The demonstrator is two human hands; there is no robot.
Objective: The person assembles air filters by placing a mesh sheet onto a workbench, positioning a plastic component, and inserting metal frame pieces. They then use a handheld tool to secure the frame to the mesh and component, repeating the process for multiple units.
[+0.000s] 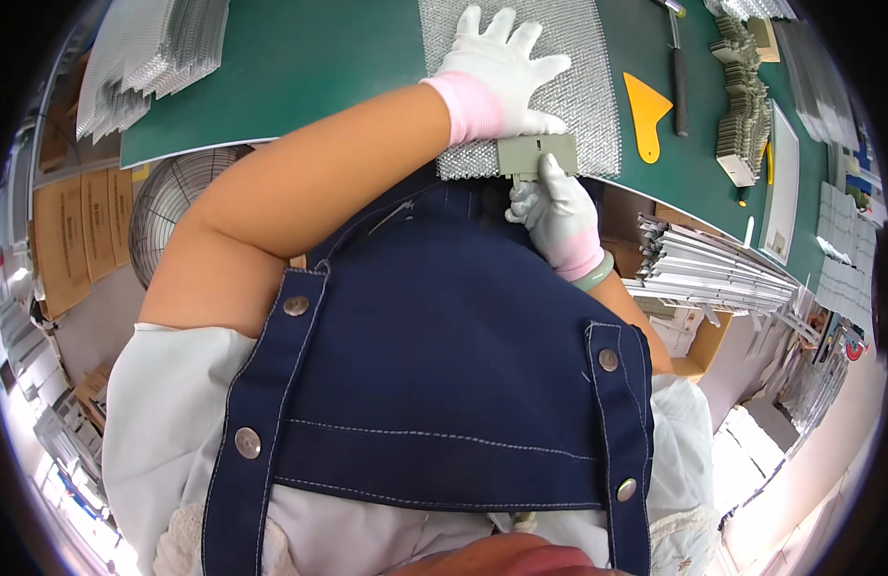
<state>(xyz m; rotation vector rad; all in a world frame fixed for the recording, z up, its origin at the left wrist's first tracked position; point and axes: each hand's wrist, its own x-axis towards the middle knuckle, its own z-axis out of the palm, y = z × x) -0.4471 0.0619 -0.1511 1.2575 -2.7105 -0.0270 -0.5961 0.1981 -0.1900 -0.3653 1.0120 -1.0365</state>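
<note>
A silvery sheet of expanded metal mesh (pixel 588 106) lies on the green tabletop (pixel 310 67) and reaches its near edge. My left hand (pixel 506 72), in a white glove with a pink cuff, presses flat on the mesh with fingers spread. At the sheet's near edge, my right hand (pixel 564 216), gloved the same way, grips a flat grey-green rectangular piece (pixel 526 149) with a small slot. The thumb rests on top of this piece and the fingers curl beneath. The piece overlaps the mesh edge; whether it clasps the mesh cannot be made out.
Right of the mesh lie a yellow triangular scraper (pixel 646 115) and a black-handled tool (pixel 680 91). Beyond them stand rows of similar grey-green pieces (pixel 737 139). Mesh sheets (pixel 161 53) are stacked at the far left. Below the table are a fan (pixel 170 206) and metal strips (pixel 703 269).
</note>
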